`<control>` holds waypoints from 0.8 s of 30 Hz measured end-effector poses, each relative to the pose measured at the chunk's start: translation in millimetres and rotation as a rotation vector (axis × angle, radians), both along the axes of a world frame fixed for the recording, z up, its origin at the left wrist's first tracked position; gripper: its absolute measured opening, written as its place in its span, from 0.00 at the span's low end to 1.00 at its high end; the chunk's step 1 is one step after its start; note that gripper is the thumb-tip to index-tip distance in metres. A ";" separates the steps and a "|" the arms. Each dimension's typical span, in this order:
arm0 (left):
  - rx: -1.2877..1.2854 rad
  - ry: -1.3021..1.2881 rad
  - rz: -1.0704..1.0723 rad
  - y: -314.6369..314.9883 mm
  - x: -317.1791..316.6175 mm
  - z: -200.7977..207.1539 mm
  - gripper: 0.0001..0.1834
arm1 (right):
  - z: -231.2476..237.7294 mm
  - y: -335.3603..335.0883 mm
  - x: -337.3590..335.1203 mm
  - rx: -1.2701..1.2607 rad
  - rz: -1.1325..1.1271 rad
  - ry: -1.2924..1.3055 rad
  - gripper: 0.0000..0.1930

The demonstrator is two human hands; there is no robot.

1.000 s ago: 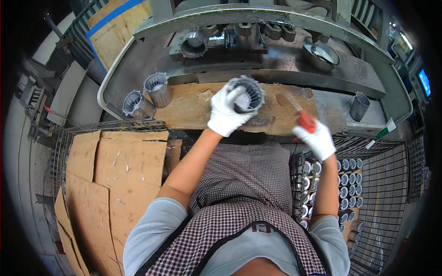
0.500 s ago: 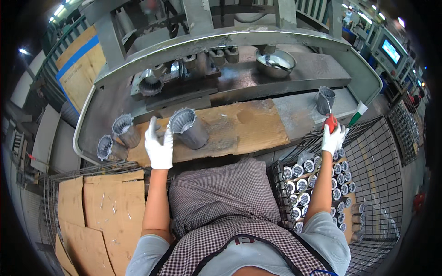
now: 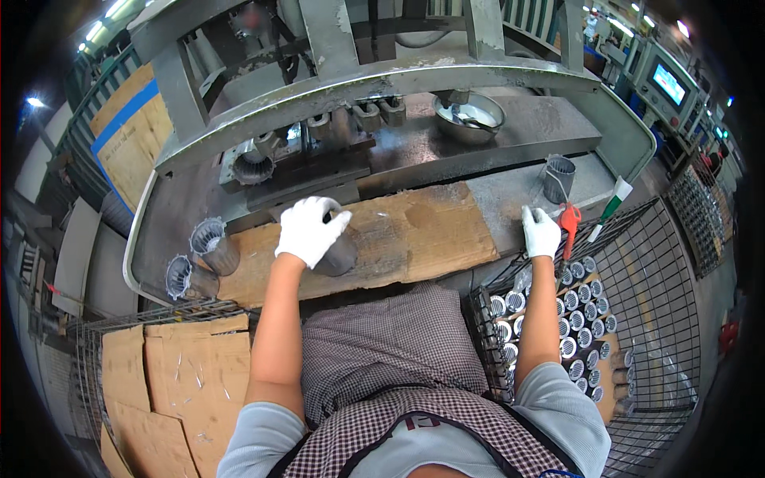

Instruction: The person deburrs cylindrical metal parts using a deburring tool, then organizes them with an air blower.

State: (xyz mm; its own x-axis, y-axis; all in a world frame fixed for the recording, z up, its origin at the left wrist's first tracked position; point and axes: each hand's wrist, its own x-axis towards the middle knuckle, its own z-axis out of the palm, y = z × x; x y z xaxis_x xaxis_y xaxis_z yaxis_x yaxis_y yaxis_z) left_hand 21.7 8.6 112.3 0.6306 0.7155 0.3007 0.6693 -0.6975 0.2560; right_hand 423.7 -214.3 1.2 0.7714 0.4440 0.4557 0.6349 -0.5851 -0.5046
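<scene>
The grey ribbed metal cylinder (image 3: 341, 256) stood by the brown board's (image 3: 446, 223) front edge, long axis upright, under and right of the white-gloved left hand (image 3: 313, 229), the nearer one. Its fingers bent over the rim; their grip was hidden. The white-gloved right hand (image 3: 541, 233), half open, looked empty; earlier it had held the red-handled tool (image 3: 569, 221), now just beside it, and the left had been off the rim

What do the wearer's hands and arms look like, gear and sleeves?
Left hand and right hand: white, cloth-looking gloves, ending at the wrist. Forearms bare. Short, light grey-blue sleeves. No cables visible.
</scene>
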 end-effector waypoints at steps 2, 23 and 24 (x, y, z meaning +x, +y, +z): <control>0.006 -0.022 0.007 -1.3 -4.0 -2.3 0.20 | 0.4 1.7 -0.9 -0.009 -0.001 -0.005 0.23; -0.062 -0.026 0.015 2.1 2.2 1.0 0.19 | 120.5 156.1 23.5 -0.039 0.219 -0.114 0.16; -0.053 -0.023 0.018 3.4 1.5 0.9 0.19 | 114.4 151.9 23.9 -0.042 0.254 -0.128 0.16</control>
State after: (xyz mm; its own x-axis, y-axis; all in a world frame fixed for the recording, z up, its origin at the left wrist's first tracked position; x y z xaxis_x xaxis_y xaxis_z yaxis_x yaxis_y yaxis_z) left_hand 23.2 12.0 113.1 0.6105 0.7423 0.2762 0.6754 -0.6701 0.3078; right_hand 447.6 -62.4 115.6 0.5703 0.6367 0.5191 0.8209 -0.4175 -0.3897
